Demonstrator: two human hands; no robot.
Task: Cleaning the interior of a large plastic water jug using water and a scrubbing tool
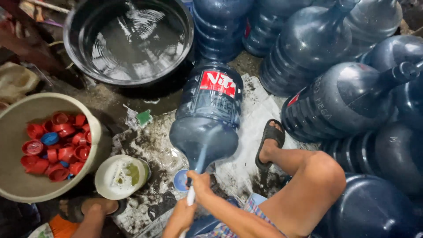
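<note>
Gripping a pale rod (199, 164) with both hands near the bottom centre of the frame, you have your right hand (199, 181) closed around it higher up and your left hand (184, 212) closed around its lower end. The rod runs up into the mouth of a large dark blue water jug (207, 117), which lies tilted on the floor in the middle of the frame, its neck toward you and its red label facing up. Your right foot in a dark sandal (269, 140) rests just right of the jug, on the wet, dirty floor covering (246, 110). At the left edge, a beige basin (17, 176) holds a heap of red caps (59, 150) with a few blue ones among them. Just right of it sits a small white bowl (121, 176) with greenish residue inside. At the upper left stands a black tub (128, 39) filled with rippling water. More dark blue jugs (343, 101) crowd the upper right and right side, some lying over.
</note>
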